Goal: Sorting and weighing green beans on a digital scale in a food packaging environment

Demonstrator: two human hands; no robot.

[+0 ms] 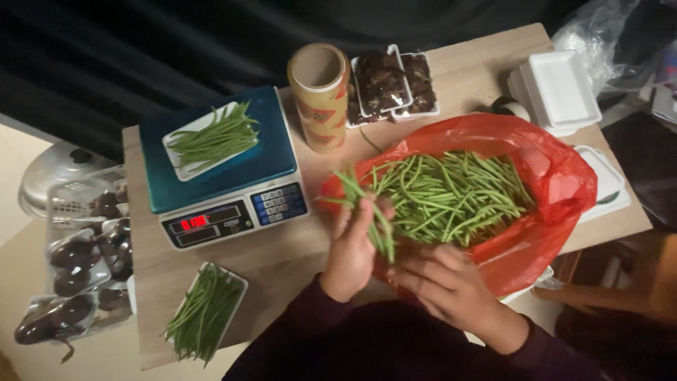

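Both hands met over the near rim of the red bag point(557, 183): the left hand point(350, 257) clamped a bunch of green beans point(367, 212), and the right hand point(444, 282), fingers loosely spread, rested on the beans inside. Left of the bag, a scale point(218, 169) carried a part-filled tray point(211, 139), so gathering a portion seemed underway; that bunch would likely need setting on a tray.

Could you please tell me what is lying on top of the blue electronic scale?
A white foam tray of long green beans sits on the scale; the tray's middle is hidden beneath them.

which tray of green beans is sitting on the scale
The tray of beans at the upper left, lying on the blue scale. The other filled tray rests on the bare wooden table nearer the person, left of the left hand.
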